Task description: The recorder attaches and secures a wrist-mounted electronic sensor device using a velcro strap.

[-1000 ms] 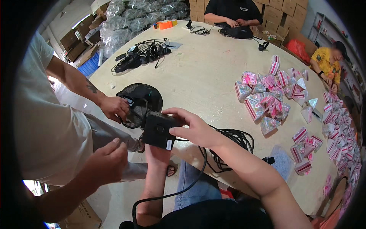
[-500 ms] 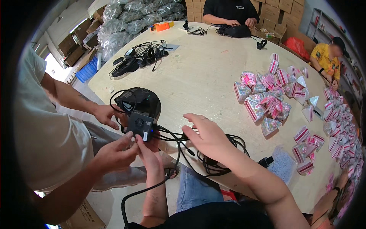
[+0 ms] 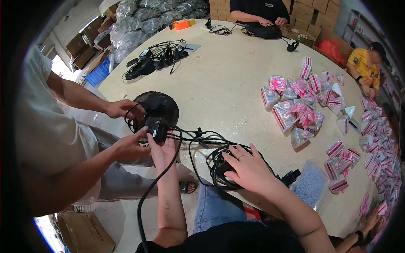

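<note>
My left hand is turned palm up at the table's left edge, holding a small black electronics box from below. A co-worker's hand touches the same box from the left, and their other hand is by a looped cable next to a black mesh cap. Several black cables run right from the box into a coil. Over that coil lies my right hand, fingers spread, on a dark object mostly hidden beneath it. A thick cable hangs across my left forearm.
Pink-and-white triangular packets are heaped on the right of the pale table. A bag of bluish bits and a black plug-like piece lie near my right forearm. Tangled cables sit at far left. Other people work around the table.
My right hand has moved down and right from above the cables onto the coil. The box has tilted, its fan face no longer showing, and my left hand has come further under it.
</note>
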The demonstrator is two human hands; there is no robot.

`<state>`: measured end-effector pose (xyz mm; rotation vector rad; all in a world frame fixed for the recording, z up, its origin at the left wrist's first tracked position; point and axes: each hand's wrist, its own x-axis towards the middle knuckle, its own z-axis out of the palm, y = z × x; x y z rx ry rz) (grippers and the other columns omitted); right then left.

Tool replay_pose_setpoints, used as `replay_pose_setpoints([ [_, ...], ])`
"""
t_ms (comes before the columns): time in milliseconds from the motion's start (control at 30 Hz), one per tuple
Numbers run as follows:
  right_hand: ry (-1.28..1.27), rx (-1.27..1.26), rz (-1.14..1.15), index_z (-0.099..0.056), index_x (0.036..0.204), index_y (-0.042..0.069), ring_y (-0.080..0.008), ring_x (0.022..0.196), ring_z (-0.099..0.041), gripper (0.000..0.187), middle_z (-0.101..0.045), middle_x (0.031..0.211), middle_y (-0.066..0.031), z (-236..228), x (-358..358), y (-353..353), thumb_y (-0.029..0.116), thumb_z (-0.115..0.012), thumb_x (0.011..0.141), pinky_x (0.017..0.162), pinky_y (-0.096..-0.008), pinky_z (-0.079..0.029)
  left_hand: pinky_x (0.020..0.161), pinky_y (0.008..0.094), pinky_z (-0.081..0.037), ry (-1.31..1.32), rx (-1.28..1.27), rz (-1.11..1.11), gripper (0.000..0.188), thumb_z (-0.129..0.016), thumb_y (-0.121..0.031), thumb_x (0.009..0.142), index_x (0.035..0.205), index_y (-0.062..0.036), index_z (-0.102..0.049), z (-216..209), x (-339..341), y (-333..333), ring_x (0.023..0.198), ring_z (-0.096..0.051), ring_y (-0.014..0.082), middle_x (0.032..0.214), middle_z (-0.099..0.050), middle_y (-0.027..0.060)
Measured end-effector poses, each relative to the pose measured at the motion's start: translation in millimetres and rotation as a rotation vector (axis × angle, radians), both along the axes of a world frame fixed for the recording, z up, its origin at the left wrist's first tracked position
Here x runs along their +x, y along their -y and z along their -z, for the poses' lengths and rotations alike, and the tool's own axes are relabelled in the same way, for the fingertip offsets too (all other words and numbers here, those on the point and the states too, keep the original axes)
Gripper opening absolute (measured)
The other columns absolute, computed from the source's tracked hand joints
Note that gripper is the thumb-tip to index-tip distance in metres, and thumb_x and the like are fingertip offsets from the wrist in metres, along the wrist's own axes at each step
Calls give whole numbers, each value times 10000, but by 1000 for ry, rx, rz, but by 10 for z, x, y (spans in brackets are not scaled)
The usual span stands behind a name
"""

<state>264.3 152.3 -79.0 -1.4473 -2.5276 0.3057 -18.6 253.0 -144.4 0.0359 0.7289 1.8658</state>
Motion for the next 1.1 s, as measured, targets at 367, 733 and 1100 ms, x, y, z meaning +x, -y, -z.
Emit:
replay_pose_setpoints([
  [367,29,35,-9,-449,1350,94,-296,1306,-401,593,-434,1397,-147,8,64,48,321,-637,835,1107,-546,-212,911,387,-510,111,25,-86,490,-581,-392,911,1219,-21,-494,-96,177,-30,1062,-556,291,1173,-555,146],
  [733,6,110,133,-472,1265,27,-311,1040,-533,675,-535,1109,-150,193,23,2,211,-773,689,971,-455,-389,943,337,-458,-252,145,125,353,-492,-257,987,1249,-21,-474,129,420,376,1065,-557,207,1160,-567,86],
  [1100,-693,44,236,-486,895,61,-277,737,-579,263,-532,845,-102,117,79,102,-102,-531,693,636,-372,-461,891,360,-477,-345,73,807,444,-415,-265,1007,1377,-31,-345,-147,754,990,1028,-606,258,1245,-549,176],
])
